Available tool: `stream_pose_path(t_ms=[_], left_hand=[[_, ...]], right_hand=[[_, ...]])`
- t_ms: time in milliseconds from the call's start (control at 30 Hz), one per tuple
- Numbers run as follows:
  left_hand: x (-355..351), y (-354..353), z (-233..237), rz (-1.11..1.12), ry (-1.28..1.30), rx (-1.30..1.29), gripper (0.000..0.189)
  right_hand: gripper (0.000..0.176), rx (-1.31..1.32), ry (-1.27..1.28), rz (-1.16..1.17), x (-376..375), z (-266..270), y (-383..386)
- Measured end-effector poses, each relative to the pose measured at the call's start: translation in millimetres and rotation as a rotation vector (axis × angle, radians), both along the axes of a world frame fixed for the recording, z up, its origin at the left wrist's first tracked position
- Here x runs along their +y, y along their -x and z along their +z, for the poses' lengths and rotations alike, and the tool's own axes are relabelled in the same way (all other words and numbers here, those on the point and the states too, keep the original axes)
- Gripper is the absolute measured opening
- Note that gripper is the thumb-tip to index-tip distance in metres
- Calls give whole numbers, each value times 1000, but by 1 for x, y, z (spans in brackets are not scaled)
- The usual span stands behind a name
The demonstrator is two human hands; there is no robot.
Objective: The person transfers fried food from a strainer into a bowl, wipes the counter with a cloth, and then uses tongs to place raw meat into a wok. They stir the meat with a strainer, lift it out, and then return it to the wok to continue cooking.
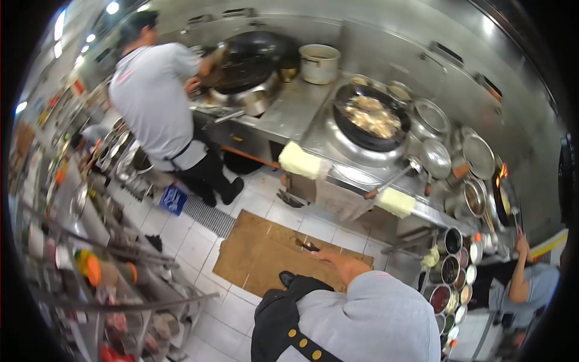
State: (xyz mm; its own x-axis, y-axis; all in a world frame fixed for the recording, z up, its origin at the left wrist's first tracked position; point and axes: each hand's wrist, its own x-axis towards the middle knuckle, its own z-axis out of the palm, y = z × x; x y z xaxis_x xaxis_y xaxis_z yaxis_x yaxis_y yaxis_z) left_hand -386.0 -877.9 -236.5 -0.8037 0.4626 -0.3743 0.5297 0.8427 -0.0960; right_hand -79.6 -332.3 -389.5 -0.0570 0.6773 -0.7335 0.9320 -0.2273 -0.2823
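Reaching out over the brown floor mat (253, 247), my right hand (325, 256) is closed on a small dark object (310, 246). Its near end is hidden in the fingers, and blur keeps me from telling its kind. The arm comes from a grey short sleeve, beside my black apron (283, 314) with gold buttons. A dark shoe (287, 278) shows at the mat's near edge. My left hand is out of sight. Beyond the mat, a wok (401, 136) on the steel range holds pale, browned pieces of food.
A co-worker (154, 102) stands at another large wok (241, 60) at the upper left. A second person (525, 295) works at the right, near flames. Several sauce pots (449, 268) line the right side; shelves (114, 301) stand at the left. A ladle (392, 180) overhangs the range edge.
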Motion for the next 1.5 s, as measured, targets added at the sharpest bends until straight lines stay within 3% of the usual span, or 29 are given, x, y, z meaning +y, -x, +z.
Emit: stream_pose_path(t_ms=[67, 300, 400, 567, 633, 700, 733, 767, 833, 867, 933, 967, 1033, 1067, 1133, 1167, 1233, 1267, 1333, 1367, 1400, 1500], left_hand=[[30, 22, -4, -47, -42, -70, 34], [111, 95, -27, -136, -195, -369, 31], [152, 129, -36, -106, -310, -519, 31], [225, 186, -69, 134, -596, -799, 30], [259, 183, -75, 169, -707, -921, 30], [290, 158, -78, 136, -799, -1090, 31], [315, 107, -39, 105, -826, -1181, 37], [334, 58, 2, 5, -744, -1224, 30], [362, -27, 58, -247, -585, -1388, 39], [370, -72, 108, -350, -452, -1472, 51], [381, -139, 138, -115, -418, -1783, 57], [389, -147, 127, -122, -425, -1778, 57], [420, -169, 106, 256, -431, -2165, 49], [425, -171, 103, 236, -428, -2169, 49], [427, -166, 94, 330, -778, -2043, 42], [422, -162, 109, 385, -818, -1971, 41], [416, -146, 113, 496, -918, -1860, 42], [414, -130, 101, 548, -980, -1822, 43], [410, -111, 89, 663, -1065, -1708, 47], [406, -103, 82, 673, -1097, -1685, 48], [403, -98, 78, 684, -1131, -1660, 50], [391, -105, 99, 773, -1173, -1522, 53]], right_hand=[[70, -113, -81, -27, -12, -54, -50], [53, -91, 14, -294, -79, -45, -144], [53, -94, 24, -291, -112, 4, -149], [56, 214, -103, -633, -178, 130, -149], [58, 260, -199, -717, -189, 156, -149], [59, 320, -274, -777, -194, 180, -145], [64, 400, -371, -687, -191, 194, -142], [69, 486, -463, -594, -188, 208, -134], [71, 535, -386, -554, -179, 279, -102], [73, 568, -314, -517, -171, 298, -86], [73, 600, -614, -326, -152, 248, -54], [73, 647, -527, -248, -146, 262, -41], [72, 770, -451, -63, -146, 305, -24], [73, 848, -461, 45, -145, 314, -25], [70, 873, -500, 22, -124, 307, -55], [67, 900, -517, 8, -113, 298, -75], [58, 1112, -791, -330, -63, 280, -146], [56, 933, -710, -681, -47, 309, -189], [46, 1489, -766, -1451, -6, 298, -283], [42, 1392, -915, -1621, 24, 285, -330], [48, 1422, -888, -1694, 56, 264, -387], [67, 1629, -787, -1844, 105, 280, -486]])
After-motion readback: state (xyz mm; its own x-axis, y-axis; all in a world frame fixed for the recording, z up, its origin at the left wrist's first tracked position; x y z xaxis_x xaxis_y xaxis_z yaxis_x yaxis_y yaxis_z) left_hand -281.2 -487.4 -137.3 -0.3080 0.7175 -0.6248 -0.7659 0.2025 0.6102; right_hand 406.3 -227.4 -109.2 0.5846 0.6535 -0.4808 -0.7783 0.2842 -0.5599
